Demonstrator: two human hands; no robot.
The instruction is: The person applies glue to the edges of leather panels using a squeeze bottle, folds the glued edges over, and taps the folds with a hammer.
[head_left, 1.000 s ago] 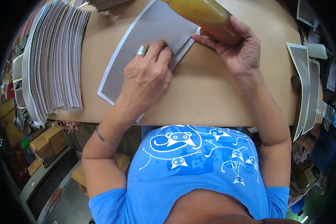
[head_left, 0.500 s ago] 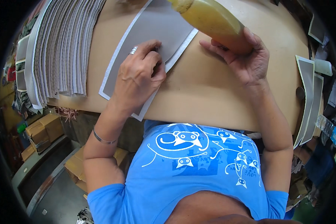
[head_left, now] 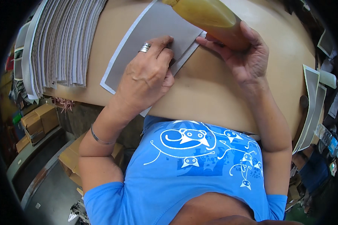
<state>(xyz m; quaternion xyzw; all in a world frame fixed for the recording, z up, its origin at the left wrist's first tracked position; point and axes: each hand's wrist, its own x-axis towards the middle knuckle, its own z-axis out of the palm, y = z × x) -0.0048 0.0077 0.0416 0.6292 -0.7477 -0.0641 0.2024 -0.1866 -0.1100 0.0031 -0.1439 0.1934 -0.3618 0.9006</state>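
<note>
Bends left fingers (head_left: pixel 162 42) over flat grey, white-bordered sheet (head_left: pixel 157 24); cannot tell if gripping. Clasps rounded amber bottle (head_left: pixel 214 17) in right fingers (head_left: pixel 252 34). Wears blue, faintly lettered fabric shirt (head_left: pixel 199 168).

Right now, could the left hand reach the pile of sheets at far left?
Probably yes: only the grey sheet and tabletop seem to lie between the left hand and the pile of sheets.
</note>
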